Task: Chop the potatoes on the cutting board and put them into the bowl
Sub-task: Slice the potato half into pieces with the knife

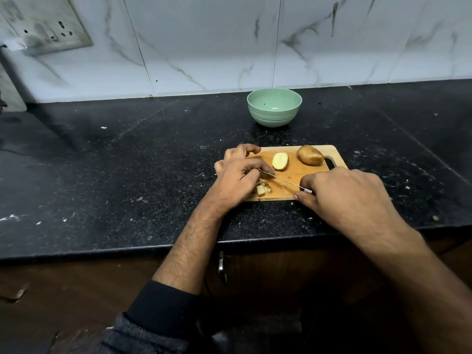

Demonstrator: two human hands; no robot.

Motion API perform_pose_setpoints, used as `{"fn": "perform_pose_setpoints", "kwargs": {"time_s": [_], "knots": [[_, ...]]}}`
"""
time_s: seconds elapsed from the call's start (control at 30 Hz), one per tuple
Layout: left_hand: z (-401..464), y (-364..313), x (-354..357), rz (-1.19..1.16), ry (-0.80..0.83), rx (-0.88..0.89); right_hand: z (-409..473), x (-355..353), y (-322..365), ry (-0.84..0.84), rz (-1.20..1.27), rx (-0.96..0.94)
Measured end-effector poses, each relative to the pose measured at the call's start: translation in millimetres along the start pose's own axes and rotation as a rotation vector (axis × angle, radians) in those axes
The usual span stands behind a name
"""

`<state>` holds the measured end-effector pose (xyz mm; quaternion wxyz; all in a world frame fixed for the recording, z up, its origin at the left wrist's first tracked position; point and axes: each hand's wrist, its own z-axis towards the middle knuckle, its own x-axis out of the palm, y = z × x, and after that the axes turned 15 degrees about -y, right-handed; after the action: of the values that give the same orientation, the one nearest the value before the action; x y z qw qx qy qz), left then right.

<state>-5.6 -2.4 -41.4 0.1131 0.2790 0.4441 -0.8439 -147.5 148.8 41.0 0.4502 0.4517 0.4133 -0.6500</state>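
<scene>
A wooden cutting board (pixel 293 172) lies on the black counter. On it sit a whole brown potato (pixel 309 155) at the far right and a halved potato (pixel 280 161), cut face up, beside it. Several chopped pieces (pixel 263 189) lie at the board's near left. My left hand (pixel 237 175) curls over a potato piece that it mostly hides. My right hand (pixel 344 195) grips the handle of a knife (pixel 283 180), whose thin blade reaches left to the fingers of my left hand. A pale green bowl (pixel 274 107) stands behind the board, apart from it.
The black speckled counter (pixel 127 175) runs wide to the left and right, with small scraps scattered on it. Marble wall tiles rise behind, with a socket plate (pixel 48 24) at the upper left. A cabinet handle (pixel 221 267) shows below the counter's front edge.
</scene>
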Motion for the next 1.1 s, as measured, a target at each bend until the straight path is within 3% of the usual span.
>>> {"fn": "perform_pose_setpoints", "kwargs": {"time_s": [0.2, 0.53, 0.7, 0.87, 1.1], "knots": [[1.5, 0.4, 0.6, -0.019, -0.021, -0.052, -17.4, -16.4, -15.7, -0.084, -0.054, 0.048], [4.5, 6.4, 0.5, -0.158, -0.076, -0.153, -25.6, -5.8, -20.6, -0.154, 0.064, 0.144], [6.2, 13.6, 4.4, -0.268, -0.105, -0.245, -30.2, 11.6, -22.0, -0.038, 0.220, 0.155], [6.3, 15.0, -0.1, -0.400, -0.291, -0.375, -29.2, 15.3, -37.6, -0.052, 0.165, 0.034], [6.6, 12.4, -0.5, -0.443, -0.299, -0.415, -16.7, 30.8, -55.4, -0.050, 0.055, -0.136]]}}
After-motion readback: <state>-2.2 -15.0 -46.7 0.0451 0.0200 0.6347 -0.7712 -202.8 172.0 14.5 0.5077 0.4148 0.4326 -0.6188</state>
